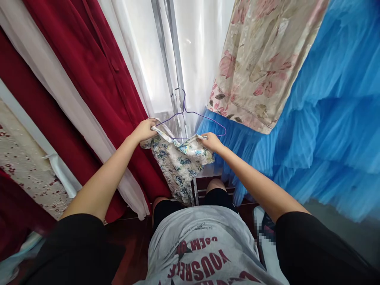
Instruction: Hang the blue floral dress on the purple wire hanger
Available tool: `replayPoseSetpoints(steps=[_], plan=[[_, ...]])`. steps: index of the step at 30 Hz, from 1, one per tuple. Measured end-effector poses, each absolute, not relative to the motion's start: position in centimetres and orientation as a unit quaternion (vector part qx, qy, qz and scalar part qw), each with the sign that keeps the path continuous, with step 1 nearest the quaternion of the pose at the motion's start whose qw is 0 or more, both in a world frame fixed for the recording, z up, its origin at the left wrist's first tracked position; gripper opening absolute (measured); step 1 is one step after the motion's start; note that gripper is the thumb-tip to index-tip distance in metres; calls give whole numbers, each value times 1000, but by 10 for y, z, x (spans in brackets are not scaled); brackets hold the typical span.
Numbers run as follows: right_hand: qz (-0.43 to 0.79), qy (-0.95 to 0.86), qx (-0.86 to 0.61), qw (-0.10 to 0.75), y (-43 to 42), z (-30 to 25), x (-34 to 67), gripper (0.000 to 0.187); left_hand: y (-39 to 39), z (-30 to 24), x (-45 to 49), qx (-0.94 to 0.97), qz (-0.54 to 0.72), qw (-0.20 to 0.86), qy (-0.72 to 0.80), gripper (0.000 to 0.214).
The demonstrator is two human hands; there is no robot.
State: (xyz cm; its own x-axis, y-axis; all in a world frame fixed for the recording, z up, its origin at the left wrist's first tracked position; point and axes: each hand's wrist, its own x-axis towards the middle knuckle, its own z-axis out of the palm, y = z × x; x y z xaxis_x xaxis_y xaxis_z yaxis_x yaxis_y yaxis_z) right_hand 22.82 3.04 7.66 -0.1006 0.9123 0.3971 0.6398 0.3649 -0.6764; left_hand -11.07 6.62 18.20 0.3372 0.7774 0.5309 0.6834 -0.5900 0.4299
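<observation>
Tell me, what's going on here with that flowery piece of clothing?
A person is holding a floral garment by its upper edge, spread between the left grip and the right grip. A purple hanger is at its neckline: the right end sticks out uncovered, while the left tip is hidden near the fabric. Long red fabric hangs to the left, and ruffled blue fabric to the right.

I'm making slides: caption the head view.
Left hand and right hand hold a floral garment by its top edge near a purple hanger.
</observation>
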Motion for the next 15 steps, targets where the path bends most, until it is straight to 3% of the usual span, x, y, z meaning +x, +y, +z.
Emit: replayPoseSetpoints(steps=[3,8,10,15], plan=[[173,-726,-518,418,21,73,237,33,69,182,-85,798,395,169,422,20],[73,-625,-463,625,10,72,273,60,61,160,-78,719,489,247,428,26],[39,-591,-458,663,14,81,290,63,57,156,-83,709,483,295,421,33],[120,-635,-470,601,32,123,325,22,56,168,-103,684,440,400,422,39]])
